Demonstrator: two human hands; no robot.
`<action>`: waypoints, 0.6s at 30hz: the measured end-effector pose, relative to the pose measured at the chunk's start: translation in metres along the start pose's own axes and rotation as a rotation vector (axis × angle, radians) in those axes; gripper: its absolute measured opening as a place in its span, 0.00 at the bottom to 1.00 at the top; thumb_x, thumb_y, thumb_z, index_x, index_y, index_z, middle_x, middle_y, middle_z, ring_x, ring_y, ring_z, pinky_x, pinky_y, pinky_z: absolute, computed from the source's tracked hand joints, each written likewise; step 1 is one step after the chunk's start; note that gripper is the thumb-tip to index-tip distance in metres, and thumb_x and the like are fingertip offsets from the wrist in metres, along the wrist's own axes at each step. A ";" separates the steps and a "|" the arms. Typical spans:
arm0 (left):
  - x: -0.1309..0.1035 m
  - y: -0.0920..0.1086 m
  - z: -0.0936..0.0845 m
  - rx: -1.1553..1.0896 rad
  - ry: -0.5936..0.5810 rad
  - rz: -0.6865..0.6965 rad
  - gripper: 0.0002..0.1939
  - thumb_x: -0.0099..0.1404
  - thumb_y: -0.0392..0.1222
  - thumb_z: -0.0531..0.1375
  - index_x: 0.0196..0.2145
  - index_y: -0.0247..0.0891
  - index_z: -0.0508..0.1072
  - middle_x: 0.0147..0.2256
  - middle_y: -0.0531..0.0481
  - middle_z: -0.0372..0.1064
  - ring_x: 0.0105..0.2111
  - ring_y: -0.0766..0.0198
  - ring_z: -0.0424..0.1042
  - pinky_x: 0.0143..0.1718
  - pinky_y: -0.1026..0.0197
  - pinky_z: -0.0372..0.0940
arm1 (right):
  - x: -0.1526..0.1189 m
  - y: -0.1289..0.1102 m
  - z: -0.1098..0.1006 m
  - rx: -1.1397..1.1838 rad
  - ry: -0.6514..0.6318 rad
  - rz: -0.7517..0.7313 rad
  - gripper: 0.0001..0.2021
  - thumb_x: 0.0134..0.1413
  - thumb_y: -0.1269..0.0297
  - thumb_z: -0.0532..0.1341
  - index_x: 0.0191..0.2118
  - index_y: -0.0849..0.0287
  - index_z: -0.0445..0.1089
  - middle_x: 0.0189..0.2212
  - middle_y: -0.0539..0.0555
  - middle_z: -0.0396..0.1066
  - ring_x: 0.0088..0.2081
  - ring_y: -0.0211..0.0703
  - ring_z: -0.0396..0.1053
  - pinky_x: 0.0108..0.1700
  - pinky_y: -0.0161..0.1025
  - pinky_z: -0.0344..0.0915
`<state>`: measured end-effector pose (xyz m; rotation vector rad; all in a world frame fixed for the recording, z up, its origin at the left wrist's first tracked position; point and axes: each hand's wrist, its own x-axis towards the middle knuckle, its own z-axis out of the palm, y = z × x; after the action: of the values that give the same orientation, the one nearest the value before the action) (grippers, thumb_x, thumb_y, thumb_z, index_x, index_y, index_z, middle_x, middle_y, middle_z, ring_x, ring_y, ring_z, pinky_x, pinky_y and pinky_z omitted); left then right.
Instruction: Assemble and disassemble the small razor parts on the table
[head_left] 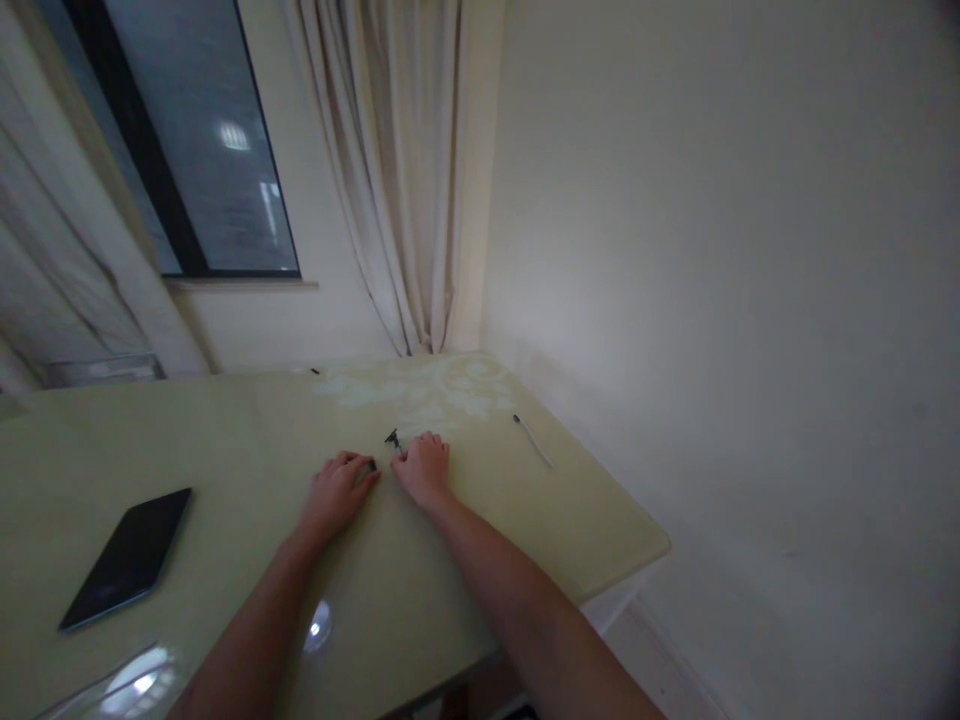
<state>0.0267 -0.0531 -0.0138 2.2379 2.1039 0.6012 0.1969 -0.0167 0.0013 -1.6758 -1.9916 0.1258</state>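
Observation:
My right hand (pixel 424 468) is closed round the handle of what looks like a razor (pixel 392 437); its dark, T-shaped head points up and left past my fingers. Just to the left, my left hand (pixel 339 490) rests on the table with a small dark piece (pixel 372 465) pinched between thumb and fingers. That piece is too small to name. A narrow gap separates the two hands. To the right of them lies a thin white stick with a dark head (pixel 534 441), like a toothbrush.
The pale yellow-green table (pixel 480 580) ends at a wall on the right. A black tablet (pixel 129 558) lies on the left, and a small black piece (pixel 315 371) sits near the back edge. Behind hang curtains (pixel 405 180) beside a dark window (pixel 202 140).

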 end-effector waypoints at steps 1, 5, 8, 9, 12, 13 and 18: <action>0.001 -0.002 0.000 -0.005 0.002 0.008 0.22 0.71 0.52 0.54 0.53 0.42 0.78 0.53 0.41 0.74 0.52 0.49 0.72 0.54 0.49 0.66 | 0.000 0.000 0.002 0.010 -0.003 0.002 0.12 0.59 0.54 0.65 0.36 0.58 0.78 0.43 0.62 0.75 0.51 0.55 0.69 0.50 0.47 0.62; 0.004 -0.006 0.002 0.008 0.015 0.030 0.22 0.71 0.51 0.53 0.53 0.41 0.79 0.53 0.40 0.74 0.52 0.48 0.72 0.55 0.48 0.66 | 0.006 0.035 -0.017 0.020 0.033 0.017 0.16 0.62 0.50 0.63 0.40 0.59 0.77 0.44 0.63 0.75 0.51 0.54 0.69 0.52 0.46 0.62; 0.006 -0.008 0.003 0.002 0.032 0.015 0.22 0.71 0.51 0.52 0.53 0.42 0.79 0.53 0.39 0.74 0.51 0.48 0.72 0.54 0.48 0.66 | 0.011 0.096 -0.053 -0.062 0.126 0.109 0.12 0.63 0.58 0.63 0.47 0.60 0.75 0.48 0.64 0.73 0.53 0.55 0.67 0.53 0.46 0.61; 0.006 -0.008 0.004 -0.002 0.034 0.002 0.22 0.71 0.51 0.52 0.53 0.42 0.78 0.53 0.39 0.74 0.52 0.47 0.72 0.54 0.48 0.66 | 0.012 0.119 -0.067 -0.107 0.168 0.152 0.13 0.62 0.61 0.63 0.49 0.60 0.74 0.50 0.65 0.72 0.54 0.56 0.67 0.53 0.46 0.60; 0.008 -0.008 0.002 -0.008 0.025 -0.044 0.23 0.70 0.53 0.53 0.54 0.41 0.78 0.54 0.39 0.73 0.53 0.46 0.72 0.54 0.47 0.66 | 0.009 0.175 -0.099 -0.197 0.210 0.349 0.16 0.59 0.67 0.64 0.52 0.63 0.72 0.51 0.69 0.70 0.53 0.58 0.67 0.51 0.47 0.61; 0.008 -0.007 0.001 -0.008 0.024 -0.059 0.24 0.70 0.54 0.53 0.55 0.41 0.78 0.55 0.39 0.73 0.53 0.45 0.71 0.54 0.46 0.66 | 0.008 0.186 -0.105 -0.183 0.158 0.359 0.15 0.59 0.69 0.63 0.51 0.64 0.72 0.49 0.69 0.72 0.51 0.57 0.69 0.49 0.45 0.62; 0.001 0.011 -0.003 -0.002 0.084 0.005 0.27 0.71 0.54 0.52 0.62 0.44 0.72 0.58 0.38 0.71 0.56 0.42 0.68 0.56 0.41 0.63 | 0.010 0.161 -0.089 -0.077 -0.001 0.188 0.12 0.58 0.76 0.59 0.46 0.60 0.74 0.43 0.59 0.75 0.43 0.45 0.72 0.45 0.37 0.62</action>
<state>0.0359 -0.0544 -0.0076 2.2560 2.1348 0.7094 0.3788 0.0063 0.0172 -1.9110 -1.8580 0.1189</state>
